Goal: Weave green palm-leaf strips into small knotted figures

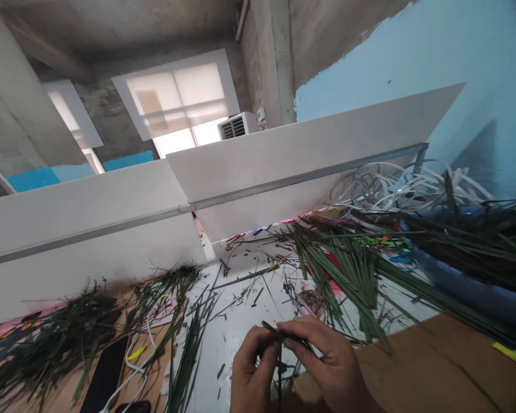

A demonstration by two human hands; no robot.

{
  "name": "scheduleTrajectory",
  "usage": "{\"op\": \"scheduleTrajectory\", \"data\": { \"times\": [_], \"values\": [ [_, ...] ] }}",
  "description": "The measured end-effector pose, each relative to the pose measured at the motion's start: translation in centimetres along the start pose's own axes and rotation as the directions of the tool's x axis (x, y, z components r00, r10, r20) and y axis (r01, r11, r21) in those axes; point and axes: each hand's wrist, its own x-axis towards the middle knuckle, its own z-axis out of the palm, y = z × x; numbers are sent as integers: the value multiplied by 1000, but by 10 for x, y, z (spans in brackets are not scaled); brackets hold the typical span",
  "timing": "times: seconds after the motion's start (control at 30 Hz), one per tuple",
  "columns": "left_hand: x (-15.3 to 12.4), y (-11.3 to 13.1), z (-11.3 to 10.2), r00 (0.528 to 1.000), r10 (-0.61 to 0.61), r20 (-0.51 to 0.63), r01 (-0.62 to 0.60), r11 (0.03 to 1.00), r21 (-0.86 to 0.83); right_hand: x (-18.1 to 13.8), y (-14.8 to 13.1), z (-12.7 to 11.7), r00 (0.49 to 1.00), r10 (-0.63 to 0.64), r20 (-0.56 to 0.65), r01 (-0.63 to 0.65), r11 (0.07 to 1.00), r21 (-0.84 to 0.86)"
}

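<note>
Both my hands meet above the white tabletop at the lower middle of the head view. My left hand [255,367] is closed, thumb and forefinger pinching a narrow green leaf strip [279,373]. Close beside it, my right hand [324,358] pinches the same strip near its top. One short end sticks out up and to the left, and a longer piece hangs down between the hands. Part of the strip is hidden by my fingers. Beyond my right hand lies a fan of green leaf blades [348,264].
At right stands a blue basin [451,275] heaped with dark leaves, with coiled white strapping [370,183] behind. A leaf bundle [187,361], a phone [105,376], a white cable [144,373] and a leaf pile [60,327] lie left. White partition panels [284,166] border the back.
</note>
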Motion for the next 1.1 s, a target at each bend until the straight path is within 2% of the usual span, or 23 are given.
{"op": "scheduleTrajectory", "data": {
  "times": [0.17,0.27,0.43,0.53,0.7,0.93,1.1],
  "values": [
    [4,-5,-6,996,-44,83,39,997,67,-1,5,4,992,126,-21,-125,991,43],
    [5,-5,-7,995,-44,87,38,997,73,0,5,5,986,166,-31,-164,985,56],
    [2,-3,-6,999,-3,42,-2,994,113,0,1,4,992,128,11,-128,992,8],
    [1,-4,-5,1000,-1,23,-2,993,118,-1,0,3,995,97,-13,-98,995,-21],
    [3,-4,-5,997,-26,77,17,992,122,-1,0,3,998,57,-38,-59,997,-50],
    [-1,-1,2,1000,24,0,-24,993,113,-2,-2,5,998,-28,-63,24,998,-62],
    [-4,2,4,999,48,-9,-46,989,141,-2,-3,6,996,-48,-74,42,996,-78]
  ]
}}
